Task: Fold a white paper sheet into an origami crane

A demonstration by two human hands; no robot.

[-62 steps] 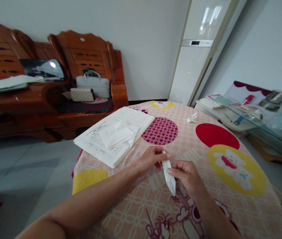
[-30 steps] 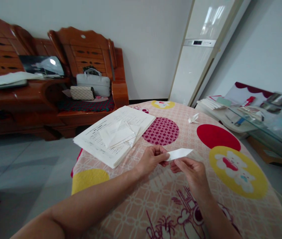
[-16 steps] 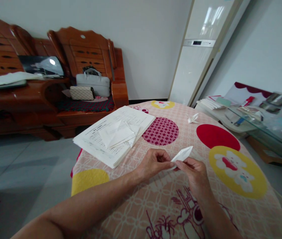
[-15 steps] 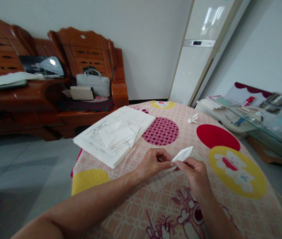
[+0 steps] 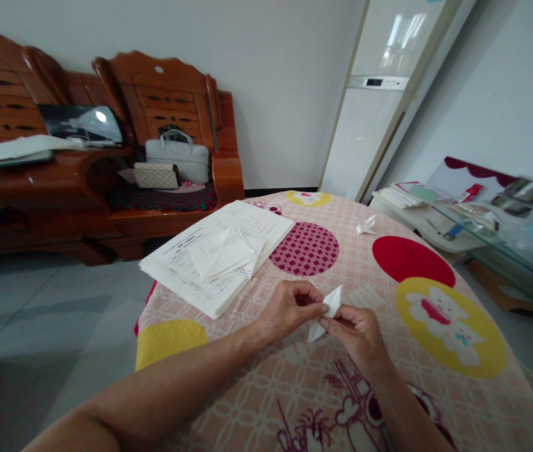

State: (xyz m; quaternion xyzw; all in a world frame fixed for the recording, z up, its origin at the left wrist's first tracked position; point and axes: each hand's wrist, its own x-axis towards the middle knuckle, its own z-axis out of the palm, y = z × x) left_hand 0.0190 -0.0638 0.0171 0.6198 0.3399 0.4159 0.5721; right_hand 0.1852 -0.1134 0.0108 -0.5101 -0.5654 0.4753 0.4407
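Note:
Between my two hands is a small folded piece of white paper [image 5: 333, 300], long and pointed at both ends, held at a slant above the table. My left hand [image 5: 294, 304] pinches it from the left with thumb and forefinger. From the right, my right hand [image 5: 355, 329] grips its middle, thumb on the near side. The fingers hide the paper's centre. Beyond my hands, a small folded white paper figure [image 5: 366, 225] rests on the tablecloth [image 5: 257, 402].
Left of my hands lies a stack of printed sheets [image 5: 176, 276] with folded paper squares [image 5: 223, 251] on top. A glass shelf [image 5: 483, 232] with clutter stands at the right. Wooden chairs [image 5: 162, 88] holding bags [image 5: 179, 160] are behind, beside a tall white cabinet unit [image 5: 365, 125].
The folded paper has turned steeper, its lower point now showing below the fingers. My right hand has shifted slightly left and down; my left hand stays nearly in place.

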